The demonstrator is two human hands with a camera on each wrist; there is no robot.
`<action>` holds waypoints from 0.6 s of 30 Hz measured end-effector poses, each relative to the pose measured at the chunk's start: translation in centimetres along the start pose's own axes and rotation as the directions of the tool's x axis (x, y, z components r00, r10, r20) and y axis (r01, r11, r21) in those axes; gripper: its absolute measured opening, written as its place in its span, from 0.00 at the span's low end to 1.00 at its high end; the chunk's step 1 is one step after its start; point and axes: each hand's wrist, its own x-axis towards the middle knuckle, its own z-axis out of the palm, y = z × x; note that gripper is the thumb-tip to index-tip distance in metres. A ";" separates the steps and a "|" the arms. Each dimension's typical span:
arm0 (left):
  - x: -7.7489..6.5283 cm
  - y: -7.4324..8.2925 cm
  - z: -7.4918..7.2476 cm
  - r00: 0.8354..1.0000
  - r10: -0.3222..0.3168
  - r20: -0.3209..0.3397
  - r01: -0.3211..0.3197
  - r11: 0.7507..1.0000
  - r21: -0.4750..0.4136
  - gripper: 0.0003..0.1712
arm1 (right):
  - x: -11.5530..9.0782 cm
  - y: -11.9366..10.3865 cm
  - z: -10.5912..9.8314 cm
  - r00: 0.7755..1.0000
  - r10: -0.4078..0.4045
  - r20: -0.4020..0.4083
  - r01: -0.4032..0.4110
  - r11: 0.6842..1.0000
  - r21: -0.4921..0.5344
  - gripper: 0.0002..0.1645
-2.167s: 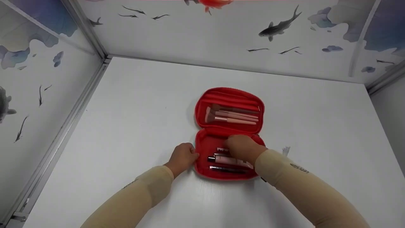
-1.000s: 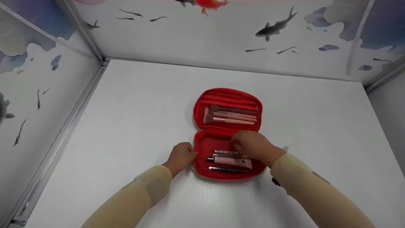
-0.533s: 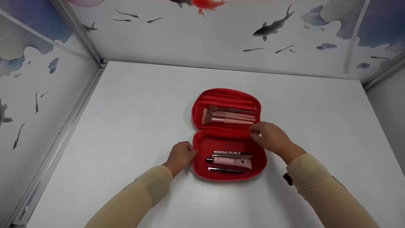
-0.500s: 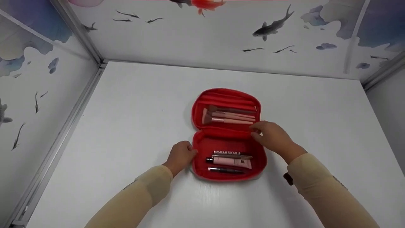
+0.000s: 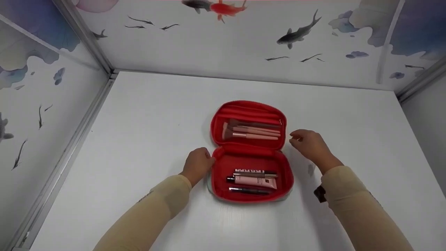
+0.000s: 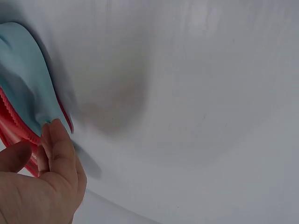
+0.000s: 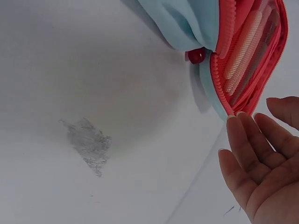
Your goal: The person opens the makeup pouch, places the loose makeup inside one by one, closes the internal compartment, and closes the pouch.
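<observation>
An open cosmetic bag, red inside and light blue outside, lies on the white table. My left hand pinches its left rim; in the left wrist view the thumb is on the red zip side and the fingers against the blue fabric. My right hand is beside the lid's right edge, holding nothing, with its fingers loosely bent. Behind mesh in the lid are several makeup brushes. The lower half holds a pink tube, a dark pen-like stick and slim sticks.
White table surrounds the bag. Panels printed with fish stand along the back and the left side. A grey smudge marks the table right of the bag. A red zip pull hangs at the bag's hinge side.
My right hand has come out of the bag's lower half and moved right and away, past the lid's right edge. The sticks it covered are now visible. My left hand stays at the rim.
</observation>
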 end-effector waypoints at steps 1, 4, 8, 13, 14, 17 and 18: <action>0.2 0.1 -0.1 1.000 0.005 -0.005 -0.005 1.000 0.005 0.07 | 0.1 0.1 0.0 1.000 0.010 0.001 -0.010 1.000 0.012 0.23; 0.6 0.4 -0.3 1.000 0.014 -0.015 -0.014 1.000 0.020 0.06 | 0.4 0.5 0.1 0.999 0.042 0.013 -0.042 0.998 0.045 0.24; 1.0 1.1 -0.5 1.000 0.012 -0.015 -0.012 1.000 0.015 0.07 | 0.7 0.8 0.4 0.995 0.085 0.042 -0.089 0.992 0.091 0.25; 1.4 2.6 -0.7 0.999 0.040 -0.026 -0.041 0.998 -0.045 0.07 | 1.3 1.2 1.0 0.989 0.127 0.079 -0.137 0.981 0.137 0.26; 1.5 2.9 -0.7 0.998 0.053 -0.032 -0.054 0.997 -0.051 0.06 | 1.4 1.2 1.2 0.987 0.134 0.089 -0.146 0.978 0.148 0.26; 1.8 3.8 -0.5 0.994 0.101 -0.046 -0.103 0.993 -0.052 0.05 | 1.8 1.4 1.6 0.982 0.156 0.110 -0.175 0.966 0.192 0.27; 1.9 4.1 -0.4 0.992 0.118 -0.049 -0.120 0.992 -0.042 0.04 | 2.0 1.4 1.8 0.981 0.157 0.114 -0.179 0.961 0.210 0.27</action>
